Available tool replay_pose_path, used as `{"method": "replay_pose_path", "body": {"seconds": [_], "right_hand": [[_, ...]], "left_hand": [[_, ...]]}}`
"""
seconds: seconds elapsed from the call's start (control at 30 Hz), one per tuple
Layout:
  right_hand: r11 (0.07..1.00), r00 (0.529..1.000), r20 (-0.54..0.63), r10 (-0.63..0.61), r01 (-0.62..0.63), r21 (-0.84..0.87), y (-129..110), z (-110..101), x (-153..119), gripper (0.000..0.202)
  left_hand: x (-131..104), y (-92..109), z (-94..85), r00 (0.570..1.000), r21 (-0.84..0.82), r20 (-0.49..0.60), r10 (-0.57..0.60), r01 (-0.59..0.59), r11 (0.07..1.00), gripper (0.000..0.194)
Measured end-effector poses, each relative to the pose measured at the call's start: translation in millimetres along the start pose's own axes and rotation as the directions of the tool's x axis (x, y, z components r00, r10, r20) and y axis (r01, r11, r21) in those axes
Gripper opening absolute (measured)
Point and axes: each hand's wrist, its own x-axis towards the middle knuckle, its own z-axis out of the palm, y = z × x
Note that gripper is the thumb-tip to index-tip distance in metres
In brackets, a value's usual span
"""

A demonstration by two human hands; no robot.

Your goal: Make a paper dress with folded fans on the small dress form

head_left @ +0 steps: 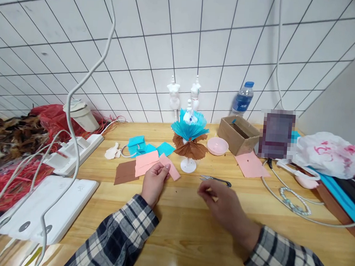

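One pink strip [171,168] is pinched between the thumb and fingers of the left hand [155,182], over the wooden desk [170,234], just left of the small white dress form [188,165] with its blue upper ruffle [188,130] and brown lower ruffle [190,149]. The right hand [221,203] has its grip drawn closed beside the snips [218,180]; whether something thin sits inside, I cannot tell. Two bare white dress forms stand behind, and a pink bowl [218,146] lies beside an open cardboard box [239,134].

Craft workspace, apparently: mannequins [189,113], paper [146,162]
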Motion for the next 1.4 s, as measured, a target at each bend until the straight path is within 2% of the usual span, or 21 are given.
{"method": "replay_pose_path", "body": {"seconds": [0.07,0.13,0.23,0.27,0.33,0.47,0.53,0.6,0.67,0.73,0.8,0.83,0.87,0.93,0.97,1.0,1.03,1.1,1.2,1.3,1.4], "right_hand": [[1.0,0.964,-0.266,0.008,-0.004,0.017,2.6,-22.1,31.5,0.011],[0.997,0.866,-0.496,-0.062,0.031,-0.07,5.7,-47.8,65.3,0.011],[0.981,0.735,-0.673,-0.084,-0.056,-0.184,20.2,-82.8,109.1,0.009],[0.972,0.717,-0.691,-0.093,-0.084,-0.217,28.8,-91.5,119.5,0.009],[0.958,0.716,-0.695,-0.06,-0.154,-0.241,50.2,-103.7,133.0,0.021],[0.932,0.801,-0.599,0.008,-0.224,-0.286,91.0,-114.2,137.4,0.045],[0.926,0.818,-0.575,0.015,-0.229,-0.301,100.3,-117.5,135.9,0.046],[0.924,0.807,-0.591,-0.001,-0.225,-0.308,99.7,-119.3,134.3,0.038],[0.924,0.772,-0.634,-0.042,-0.211,-0.318,90.8,-116.1,130.3,0.029],[0.928,0.704,-0.701,-0.117,-0.173,-0.329,77.1,-104.0,119.7,0.026],[0.94,0.579,-0.79,-0.202,-0.111,-0.322,61.5,-81.2,100.0,0.023],[0.952,0.534,-0.816,-0.221,-0.062,-0.298,53.6,-66.7,87.2,0.021],[0.967,0.552,-0.807,-0.211,-0.004,-0.256,45.5,-51.0,73.3,0.017],[0.972,0.763,-0.609,-0.215,0.108,-0.208,29.3,-19.6,45.9,0.012],[0.98,0.875,-0.45,-0.179,0.121,-0.155,21.3,-5.6,34.2,0.014],[0.993,0.938,-0.329,-0.109,0.089,-0.076,13.6,6.3,24.5,0.018],[1.0,0.969,-0.245,-0.019,0.025,0.018,6.5,15.8,17.3,0.026],[0.965,0.983,-0.098,0.157,-0.132,0.225,-4.8,27.4,9.5,0.043],[0.884,0.965,0.059,0.254,-0.257,0.391,-12.8,31.2,9.1,0.043],[0.865,0.951,0.009,0.309,-0.285,0.414,-13.3,28.0,11.7,0.038],[0.877,0.944,-0.066,0.324,-0.273,0.395,-12.8,23.1,11.2,0.025]], "left_hand": [[-1.2,1.1,2.0,1.0,0.024,0.0,0.008,-0.008,1.0,0.028],[-1.7,1.1,3.6,1.0,0.047,0.004,0.016,-0.016,0.999,0.027],[-0.9,-1.2,4.4,1.0,0.078,0.01,0.026,-0.027,0.997,0.026],[-0.3,-2.4,4.3,1.0,0.089,0.012,0.028,-0.029,0.996,0.026],[0.8,-5.1,3.8,0.999,0.109,0.018,0.026,-0.028,0.994,0.028],[2.4,-8.9,2.3,0.999,0.141,0.039,0.021,-0.026,0.99,0.03],[2.7,-9.7,1.6,0.998,0.152,0.054,0.024,-0.032,0.988,0.03],[2.7,-10.2,0.8,0.998,0.15,0.061,0.019,-0.028,0.988,0.029],[2.5,-10.3,0.0,0.998,0.137,0.058,0.009,-0.017,0.99,0.029],[2.2,-9.7,-0.6,0.998,0.126,0.056,0.003,-0.01,0.992,0.029],[1.9,-8.2,-1.3,0.998,0.127,0.069,0.007,-0.016,0.992,0.029],[1.6,-7.3,-1.6,0.997,0.129,0.08,0.011,-0.021,0.991,0.03],[1.4,-6.2,-2.0,0.995,0.132,0.096,0.013,-0.026,0.991,0.03],[0.4,-4.1,-2.7,0.99,0.14,0.14,0.021,-0.041,0.989,0.03],[-0.4,-3.2,-2.9,0.986,0.15,0.166,0.026,-0.051,0.987,0.03],[-1.6,-2.4,-2.9,0.981,0.161,0.189,0.034,-0.065,0.985,0.03],[-3.1,-1.7,-2.5,0.977,0.173,0.209,0.044,-0.081,0.982,0.03],[-7.8,-0.3,-0.4,0.966,0.192,0.25,0.061,-0.111,0.975,0.029],[-18.4,1.8,5.5,0.935,0.214,0.348,0.074,-0.156,0.964,0.028],[-30.3,3.7,11.1,0.888,0.314,0.435,0.145,-0.301,0.9,0.025],[-38.7,5.0,13.5,0.832,0.434,0.485,0.268,-0.496,0.752,0.024]]}}
